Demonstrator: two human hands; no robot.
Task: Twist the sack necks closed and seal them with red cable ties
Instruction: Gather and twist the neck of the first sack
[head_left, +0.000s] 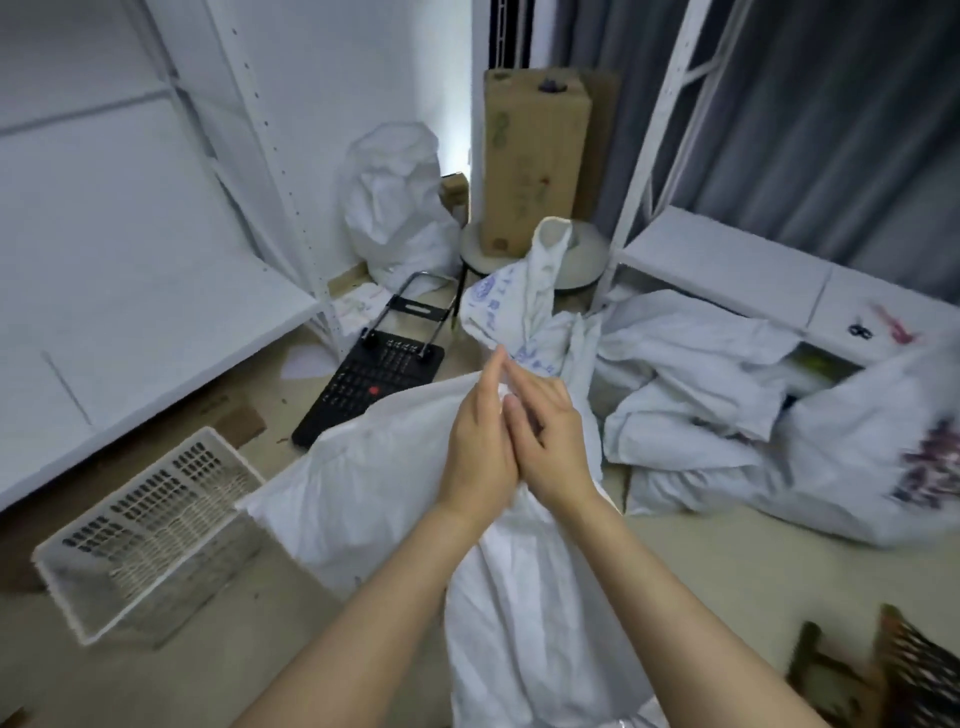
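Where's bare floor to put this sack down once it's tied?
There's bare floor right of the held sack, this side of the heap of sacks; another patch lies this side of the white basket. Beyond the sack it is crowded: folding trolley, printed sack.

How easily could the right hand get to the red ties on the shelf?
Probably not at once: the right hand and left hand both hold the sack, and the red ties lie well off on the shelf.
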